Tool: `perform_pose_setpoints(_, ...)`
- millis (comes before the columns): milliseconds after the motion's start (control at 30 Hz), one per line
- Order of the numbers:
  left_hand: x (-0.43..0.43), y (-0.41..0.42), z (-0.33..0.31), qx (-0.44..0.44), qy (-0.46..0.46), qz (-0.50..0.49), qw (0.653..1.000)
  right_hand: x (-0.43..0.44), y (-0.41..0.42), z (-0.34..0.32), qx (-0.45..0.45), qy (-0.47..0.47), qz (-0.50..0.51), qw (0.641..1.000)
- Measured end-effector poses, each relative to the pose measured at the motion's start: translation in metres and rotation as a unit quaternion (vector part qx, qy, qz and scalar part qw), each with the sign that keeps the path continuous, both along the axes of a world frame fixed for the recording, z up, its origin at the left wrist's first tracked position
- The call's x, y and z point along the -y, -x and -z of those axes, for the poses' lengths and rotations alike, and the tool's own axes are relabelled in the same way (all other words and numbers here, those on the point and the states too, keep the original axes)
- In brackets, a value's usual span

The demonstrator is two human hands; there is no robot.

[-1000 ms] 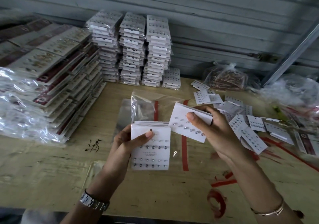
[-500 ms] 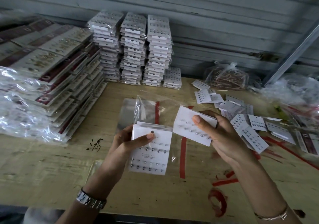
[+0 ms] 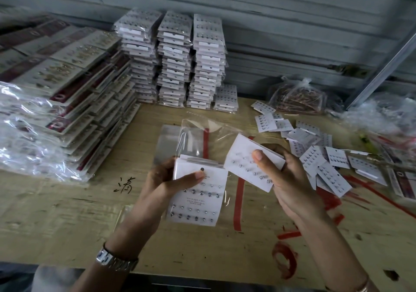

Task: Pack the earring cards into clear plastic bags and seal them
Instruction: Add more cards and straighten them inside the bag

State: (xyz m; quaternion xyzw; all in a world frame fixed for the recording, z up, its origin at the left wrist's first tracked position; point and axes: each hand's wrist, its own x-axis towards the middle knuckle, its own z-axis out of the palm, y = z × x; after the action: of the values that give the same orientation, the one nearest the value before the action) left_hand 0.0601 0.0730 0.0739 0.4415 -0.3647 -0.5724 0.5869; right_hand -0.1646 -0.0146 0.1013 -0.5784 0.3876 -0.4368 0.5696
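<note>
Both forearms reach in over the desk (image 3: 67, 213), hands raised off it. The left hand (image 3: 164, 183) pinches a set of earring cards (image 3: 198, 201), thumb flat across the front and fingers behind, with a clear plastic bag (image 3: 202, 138) rising above them. The right hand (image 3: 290, 179) grips a tilted second bunch of cards (image 3: 243, 163), thumb on top, just beside the first. Loose cards (image 3: 326, 156) lie to the right.

One camera only, worn on the person's head, looking forward and down across the pale scuffed wooden tabletop (image 3: 67, 224) toward the grey slatted wall (image 3: 292, 33) (wide-angle, edges bowing). It sits close above the left hand (image 3: 159, 186) and right hand (image 3: 292, 179).
</note>
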Motion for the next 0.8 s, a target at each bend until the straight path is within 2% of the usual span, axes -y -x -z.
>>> perform_pose_setpoints(167,-0.003,0.000,-0.001,0.014,-0.002,-0.006,1.000,-0.002,0.002,0.000,-0.008,-0.003,-0.011,1.000)
perform_pose_setpoints(500,-0.005,-0.007,-0.009,0.042,-0.004,0.009,0.999,-0.011,-0.009,-0.001,0.061,-0.026,-0.018,0.998)
perform_pose_setpoints(700,-0.009,-0.011,-0.010,0.048,0.009,0.005,0.999,-0.016,-0.009,-0.005,0.046,0.006,-0.022,0.999)
perform_pose_setpoints(800,-0.010,-0.011,-0.010,0.050,0.007,-0.002,0.999,-0.017,-0.009,-0.005,0.043,-0.010,-0.029,0.999)
